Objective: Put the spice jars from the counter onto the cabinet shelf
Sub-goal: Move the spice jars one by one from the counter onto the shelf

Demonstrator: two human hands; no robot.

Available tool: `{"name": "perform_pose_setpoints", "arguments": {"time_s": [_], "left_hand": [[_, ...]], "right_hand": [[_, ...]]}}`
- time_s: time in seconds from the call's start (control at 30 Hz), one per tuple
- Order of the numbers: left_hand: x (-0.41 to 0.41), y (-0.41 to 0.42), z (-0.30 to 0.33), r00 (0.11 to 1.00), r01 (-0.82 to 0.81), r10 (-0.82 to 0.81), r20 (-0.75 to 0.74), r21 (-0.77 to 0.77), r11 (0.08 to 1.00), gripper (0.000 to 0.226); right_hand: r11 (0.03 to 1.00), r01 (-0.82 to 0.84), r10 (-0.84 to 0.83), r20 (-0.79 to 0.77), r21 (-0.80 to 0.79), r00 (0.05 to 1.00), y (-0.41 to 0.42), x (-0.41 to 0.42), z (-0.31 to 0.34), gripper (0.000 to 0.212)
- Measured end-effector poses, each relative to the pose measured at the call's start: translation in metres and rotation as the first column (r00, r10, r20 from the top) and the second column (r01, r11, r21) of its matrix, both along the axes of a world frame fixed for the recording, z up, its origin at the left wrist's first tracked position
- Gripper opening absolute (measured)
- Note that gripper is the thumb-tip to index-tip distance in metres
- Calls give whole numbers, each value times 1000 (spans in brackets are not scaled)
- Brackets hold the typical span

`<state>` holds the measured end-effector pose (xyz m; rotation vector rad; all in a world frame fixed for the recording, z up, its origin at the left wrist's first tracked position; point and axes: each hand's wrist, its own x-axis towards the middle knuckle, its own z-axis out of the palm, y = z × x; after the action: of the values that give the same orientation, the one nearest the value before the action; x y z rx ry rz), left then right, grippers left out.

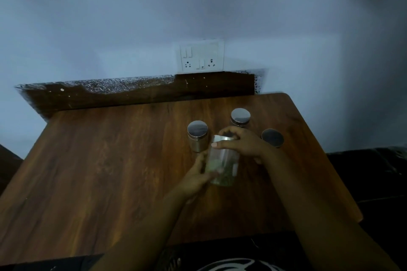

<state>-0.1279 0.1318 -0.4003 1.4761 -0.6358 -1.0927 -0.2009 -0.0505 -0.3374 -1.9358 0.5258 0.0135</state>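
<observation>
A clear glass spice jar [226, 161] with greenish contents and a silver lid is held just above the wooden counter [110, 160]. My left hand [198, 175] grips its lower body from the left. My right hand [240, 144] curls over its lid from the right. Three more silver-lidded jars stand behind: one at the left [197, 136], one at the back [240, 116], one at the right [272, 137] partly hidden by my right wrist. No cabinet shelf is in view.
A white switch and socket plate [201, 56] is on the pale wall behind the counter. A dark backsplash strip [132, 94] runs along the rear edge. Dark furniture [370, 171] sits beyond the counter's right edge.
</observation>
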Motion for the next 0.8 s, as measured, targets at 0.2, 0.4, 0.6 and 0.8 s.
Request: {"name": "perform_pose_setpoints", "arguments": {"time_s": [0.2, 0.4, 0.6, 0.8], "left_hand": [[-7, -3, 11, 958, -94, 63, -281, -100, 990, 79], [-3, -4, 21, 954, -27, -31, -298, -189, 982, 107], [-2, -4, 30, 990, -142, 142, -21, -276, 951, 111], [1, 1, 39, 991, -129, 133, -2, -272, 954, 108]], "right_hand": [[944, 23, -39, 41, 330, 998, -2, -1, 9, 55], [890, 60, -127, 118, 452, 985, 2, 7, 8, 49], [799, 82, -225, 170, 596, 959, 1, 11, 3, 48], [731, 66, -251, 178, 679, 951, -1, 12, 3, 61]]}}
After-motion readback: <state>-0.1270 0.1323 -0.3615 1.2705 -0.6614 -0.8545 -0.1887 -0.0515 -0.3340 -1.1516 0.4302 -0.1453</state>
